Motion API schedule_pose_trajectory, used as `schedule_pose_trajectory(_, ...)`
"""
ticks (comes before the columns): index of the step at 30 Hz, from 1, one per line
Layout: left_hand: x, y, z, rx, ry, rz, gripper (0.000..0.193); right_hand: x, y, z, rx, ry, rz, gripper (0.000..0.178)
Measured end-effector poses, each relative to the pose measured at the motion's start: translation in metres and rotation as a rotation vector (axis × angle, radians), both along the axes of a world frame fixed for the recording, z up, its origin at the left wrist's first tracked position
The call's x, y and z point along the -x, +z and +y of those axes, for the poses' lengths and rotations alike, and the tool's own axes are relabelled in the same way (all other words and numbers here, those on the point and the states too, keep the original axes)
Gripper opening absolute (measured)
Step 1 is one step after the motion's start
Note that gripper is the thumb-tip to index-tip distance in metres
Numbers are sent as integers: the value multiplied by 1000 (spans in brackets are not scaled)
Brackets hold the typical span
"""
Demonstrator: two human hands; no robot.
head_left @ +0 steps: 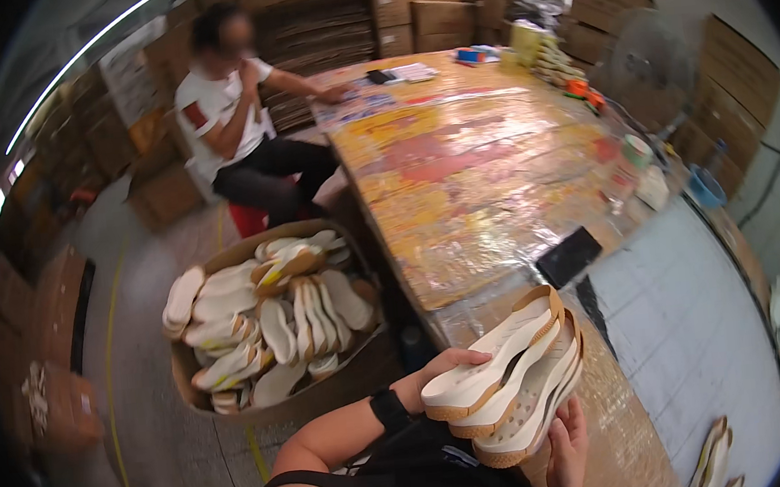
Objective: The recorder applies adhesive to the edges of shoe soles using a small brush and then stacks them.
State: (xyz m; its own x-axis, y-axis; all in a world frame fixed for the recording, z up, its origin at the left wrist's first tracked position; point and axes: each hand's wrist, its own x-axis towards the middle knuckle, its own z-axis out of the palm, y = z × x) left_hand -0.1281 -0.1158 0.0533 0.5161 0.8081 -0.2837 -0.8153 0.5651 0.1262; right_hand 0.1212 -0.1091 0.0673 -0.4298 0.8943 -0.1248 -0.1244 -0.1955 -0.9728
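A stack of white shoe soles (513, 372) with tan edging is held over the near edge of the table. My left hand (443, 367) grips the stack from the left, its thumb on the top sole and its other fingers mostly hidden. On the right side, the fingers of my right hand (567, 446) are bent against the lowest sole, supporting it. Small round holes show on one of the lower soles. A black band is around my left wrist.
To my left stands a large carton (279, 403) filled with similar soles. Beyond my hands is a plastic-covered table (458, 173) with a black phone (568, 257). A person (244, 117) sits at its far left. More soles (711, 457) lie at lower right, and a fan (648, 63) stands at right.
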Motion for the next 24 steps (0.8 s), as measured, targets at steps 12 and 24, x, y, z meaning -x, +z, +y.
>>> schedule_pose_trajectory(12,61,-42,-122,-42,594,-28,38,91,20,4,-90,525,-160,69)
schedule_pose_trajectory(24,318,-58,-159,26,843,2040,63,278,-64,10,-570,787,-255,42)
